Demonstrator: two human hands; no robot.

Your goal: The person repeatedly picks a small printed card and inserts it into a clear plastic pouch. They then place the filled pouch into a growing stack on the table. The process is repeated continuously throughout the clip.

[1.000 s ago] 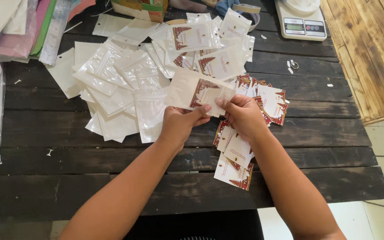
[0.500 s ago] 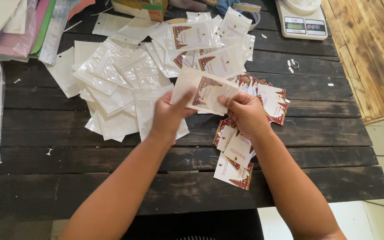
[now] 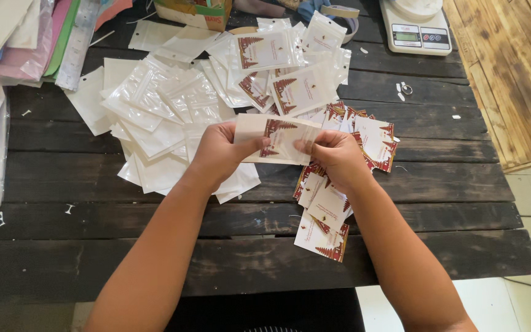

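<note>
My left hand (image 3: 217, 154) and my right hand (image 3: 334, 155) hold one clear plastic pouch (image 3: 276, 139) between them, above the dark wooden table (image 3: 155, 246). A white card with a red and brown printed corner sits inside the pouch. The left hand grips its left end, the right hand pinches its right end. Below my right hand lies a loose spread of printed cards (image 3: 326, 216). Empty clear pouches (image 3: 155, 117) are heaped under and beyond my left hand. Filled pouches (image 3: 284, 67) lie farther back.
A white digital scale (image 3: 414, 27) stands at the back right. Pink and white sheets and bags (image 3: 13, 43) are stacked at the back left. A small cardboard box (image 3: 195, 11) sits at the far edge. The table ends on the right at a lighter wooden surface (image 3: 511, 74).
Both hands have shifted the pouch slightly lower and levelled it. The card now sits further inside the pouch, and my right fingers have moved onto its right end.
</note>
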